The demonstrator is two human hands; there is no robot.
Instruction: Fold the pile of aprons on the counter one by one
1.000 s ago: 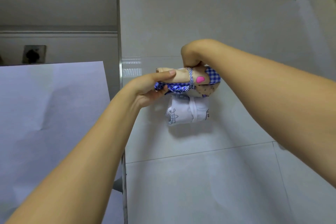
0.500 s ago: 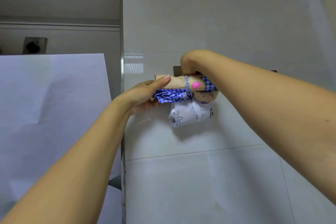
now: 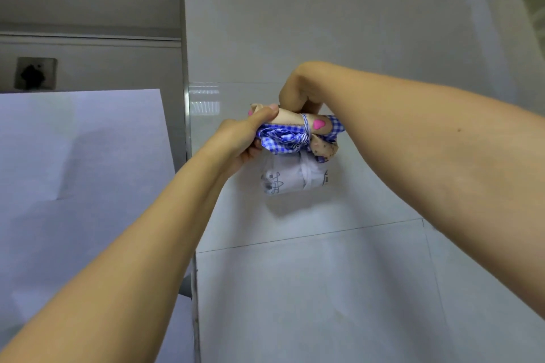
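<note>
- Blue-and-white gingham and beige cloth make up the rolled apron (image 3: 290,135). It is a tight bundle bound round its middle by a striped tie (image 3: 305,127), and both hands hold it up.
- A pink heart (image 3: 318,124) shows on the beige cloth just to the right of the tie, on the side away from the left hand's grasp.
- The left hand (image 3: 244,140) grasps the left end of the bundle. Its thumb (image 3: 265,113) lies along the top of the beige roll and its fingers curl under the gingham.
- The right hand (image 3: 298,93) comes down from above with its fingers clenched on the top of the roll, right beside the tie. I cannot tell whether they pinch the cloth or the tie itself, because the hand hides it.
- Directly under the grip lies a white rolled apron (image 3: 290,180) with dark line drawings, wrapped by a white band. The held bundle overlaps its upper edge in the view, and I cannot tell whether the two touch.
- The white roll rests on a pale tiled surface (image 3: 309,298), which spreads from beneath the grip toward the viewer. A thin grout line crosses it nearer than the roll.
- Out beyond the left hand's side of the grip, a metal edge strip (image 3: 186,127) runs along the border of the tiles.
- Past that strip is a large white sheet (image 3: 82,174), partly crossed by the left forearm.
- Further off on that side, well apart from the grip, is a grey square plate (image 3: 36,74) with a dark blotch.
</note>
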